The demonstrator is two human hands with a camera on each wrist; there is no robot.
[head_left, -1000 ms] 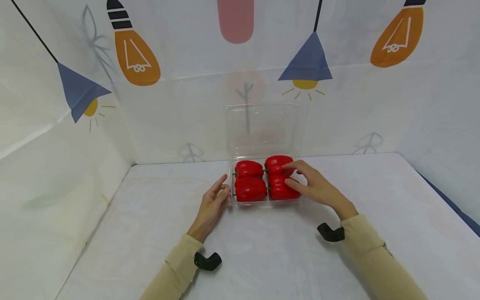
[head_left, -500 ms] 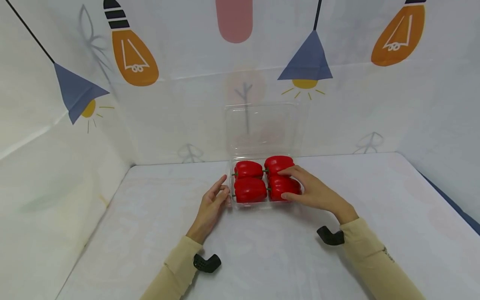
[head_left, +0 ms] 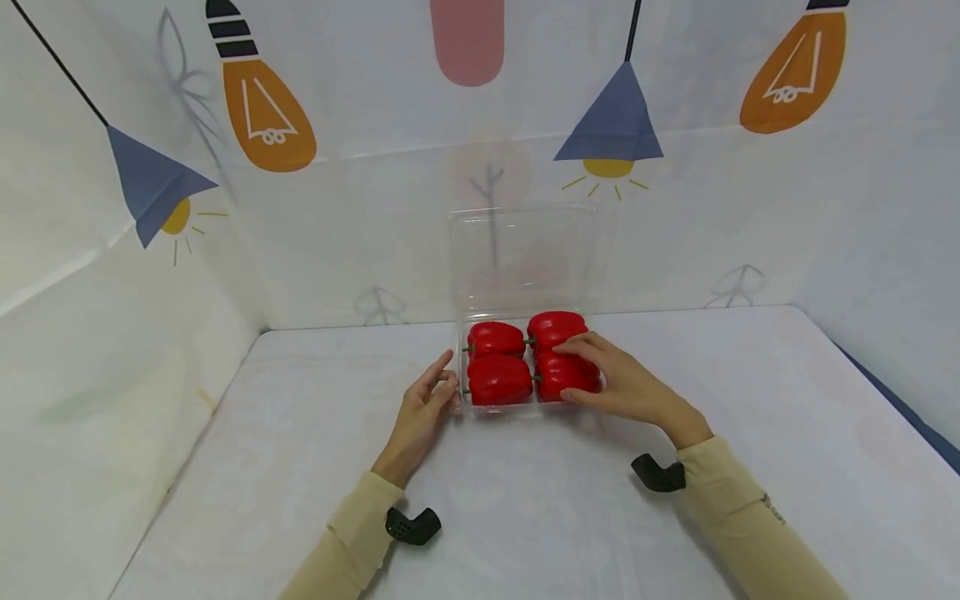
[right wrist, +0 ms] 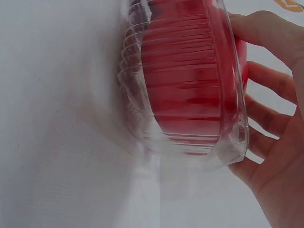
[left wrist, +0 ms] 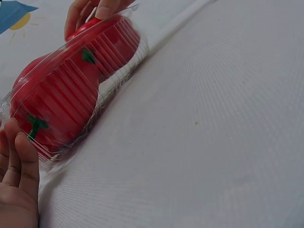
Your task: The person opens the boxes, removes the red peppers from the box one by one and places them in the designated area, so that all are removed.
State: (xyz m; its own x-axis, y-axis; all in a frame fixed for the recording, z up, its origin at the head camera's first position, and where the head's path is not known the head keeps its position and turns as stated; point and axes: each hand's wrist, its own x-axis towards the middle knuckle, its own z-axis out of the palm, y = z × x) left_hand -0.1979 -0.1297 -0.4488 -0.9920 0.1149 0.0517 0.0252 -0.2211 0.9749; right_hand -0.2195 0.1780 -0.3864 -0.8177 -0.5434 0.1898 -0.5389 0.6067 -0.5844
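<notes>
Red pepper (head_left: 558, 375): in clear box (head_left: 495, 410), front R corner; R hand (head_left: 633, 385) pinches it, thumb vs. fingers, hiding pt. of it. 3 other peppers (head_left: 500, 381) alongside. L hand (head_left: 417, 419): fingers loosely out, at box's L side. Lid (head_left: 525, 254): up, faint, see-thru. Tabletop (head_left: 525, 500): white. Wall (head_left: 375, 225): white, w/ lamp prints (head_left: 611, 121). Sleeves (head_left: 341, 537): tan, cut off.

This looks like a cloth booth (head_left: 82, 367). Sheets (head_left: 390, 225) printed with lamps (head_left: 615, 121) and bulbs (head_left: 270, 112) hang behind and beside a table (head_left: 300, 400).
</notes>
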